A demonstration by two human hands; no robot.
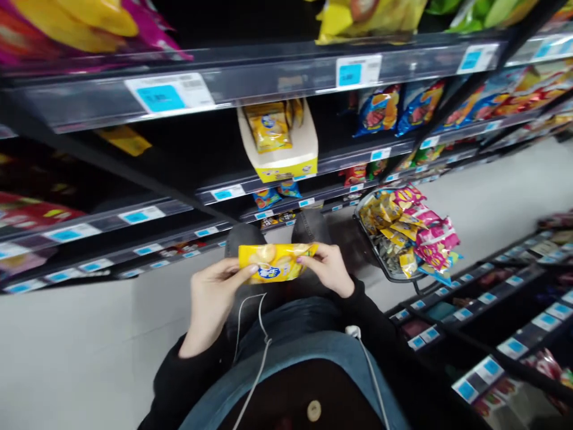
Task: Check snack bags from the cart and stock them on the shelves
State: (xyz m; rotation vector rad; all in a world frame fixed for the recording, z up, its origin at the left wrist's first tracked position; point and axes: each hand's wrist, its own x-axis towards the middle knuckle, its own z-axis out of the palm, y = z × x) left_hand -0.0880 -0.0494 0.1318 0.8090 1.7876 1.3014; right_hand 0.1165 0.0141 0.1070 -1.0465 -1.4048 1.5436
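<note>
A yellow snack bag (280,263) with a blue logo is stretched level between my two hands, above my knees. My left hand (215,292) pinches its left end, thumb on the front face. At the right end, my right hand (329,269) grips the bag's edge between thumb and fingers. In front of me, a white and yellow display box (286,170) stands on the shelf, and similar yellow bags (268,126) sit inside it.
To my right, a basket (385,272) on the floor is heaped with yellow packets and pink bags (434,236). Shelves with price tags (168,94) run ahead of me, and another shelf row (483,292) stands at the right. Blue chip bags (379,110) hang back on the middle shelf.
</note>
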